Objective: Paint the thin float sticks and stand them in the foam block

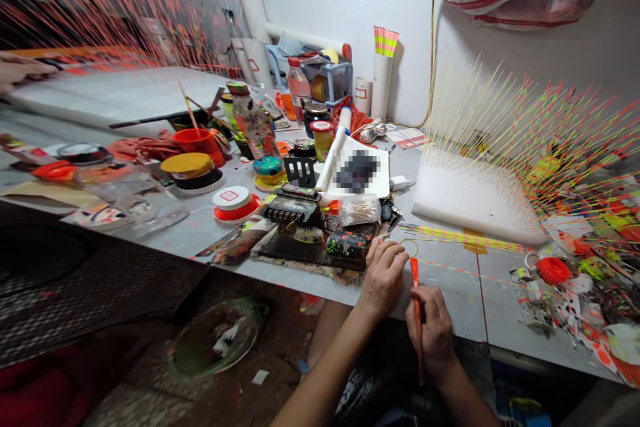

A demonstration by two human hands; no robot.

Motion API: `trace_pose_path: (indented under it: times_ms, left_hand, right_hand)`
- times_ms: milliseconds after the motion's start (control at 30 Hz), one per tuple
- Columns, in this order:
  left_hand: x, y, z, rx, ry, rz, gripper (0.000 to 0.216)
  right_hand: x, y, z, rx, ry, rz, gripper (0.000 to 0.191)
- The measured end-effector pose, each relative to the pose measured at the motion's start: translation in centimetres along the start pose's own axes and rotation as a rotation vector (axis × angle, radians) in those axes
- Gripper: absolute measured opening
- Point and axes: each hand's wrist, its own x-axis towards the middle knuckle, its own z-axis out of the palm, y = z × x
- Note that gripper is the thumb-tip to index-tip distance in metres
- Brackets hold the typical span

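My right hand (pixel 434 327) is closed around the handle of a paintbrush (pixel 415 271), its orange-coated tip pointing up and away from me. At the table's front edge my left hand (pixel 384 279) has its fingers bent together beside a dark, paint-spattered cylinder (pixel 349 244). What those fingers pinch is hidden. A thin striped stick (pixel 453 268) runs rightward from near the brush tip. Just beyond the left fingertips lies a thin yellowish ring (pixel 411 247). The cylinder sits by a black paint-stained device (pixel 293 208).
Thin coloured rods stand in a white foam block (pixel 470 197) on the right; more fill another foam slab (pixel 115 90) on the left. Paint jars (pixel 321 140), a cotton swab tub (pixel 359 210) and an orange cup (pixel 200 145) crowd the table. Paint-smeared scraps (pixel 575 293) heap at right.
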Motion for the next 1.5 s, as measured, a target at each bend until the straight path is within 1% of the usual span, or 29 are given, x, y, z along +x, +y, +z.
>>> trace_pose_path:
  times_ms: [167,333,567,800,900,1000,1067,1133,1200,1300,1333,1400,1500]
  left_hand:
    - [0.1,0.1,-0.1,0.005,-0.006,0.001,0.023]
    - [0.2,0.1,-0.1,-0.016,0.019,0.009,0.020]
    - [0.0,0.0,-0.1,-0.025,-0.011,-0.026,0.023]
    - [0.6,-0.4,0.5,-0.072,0.114,-0.045,0.022]
    - [1.1,-0.1,0.0,-0.175,0.156,-0.046,0.016]
    - [1.8,0.5,-0.8,-0.381,0.183,-0.075,0.011]
    - [2.5,0.9,-1.0,-0.546,0.173,-0.121,0.007]
    - [3.7,1.4,-0.5,-0.657,0.138,-0.191,0.006]
    - [5.6,1.8,0.8,-0.686,0.070,-0.291,0.014]
    - [9.5,2.6,4.3,-0.672,-0.074,-0.425,0.022]
    - [10.9,2.8,5.9,-0.673,-0.125,-0.446,0.021]
    - [13.5,3.5,9.5,-0.673,-0.176,-0.455,0.017]
    - [16.2,4.5,15.3,-0.654,-0.234,-0.476,0.010]
  right_hand:
    - [0.0,-0.1,0.0,0.002,0.015,0.014,0.021]
    - [0.0,-0.3,-0.2,0.014,0.042,-0.007,0.021]
    - [-0.5,-0.7,-0.8,0.089,0.021,0.013,0.022]
    - [-1.1,-0.8,-2.1,0.210,0.007,-0.035,0.025]
    - [-1.6,-0.7,-2.7,0.229,0.001,-0.067,0.025]
    - [-1.9,-0.5,-3.3,0.208,0.049,-0.094,0.026]
    - [-2.0,-0.3,-3.7,0.193,0.102,-0.105,0.028]
    - [-1.9,0.1,-4.5,0.186,0.154,-0.103,0.030]
    - [-1.7,0.9,-5.5,0.176,0.191,-0.078,0.033]
    - [-1.8,2.9,-7.3,0.124,0.237,-0.045,0.036]
    - [-1.9,3.7,-7.9,0.100,0.251,-0.037,0.036]
    - [-2.2,5.3,-8.8,0.050,0.289,-0.012,0.034]
    - [-2.9,7.3,-9.3,-0.012,0.316,0.008,0.033]
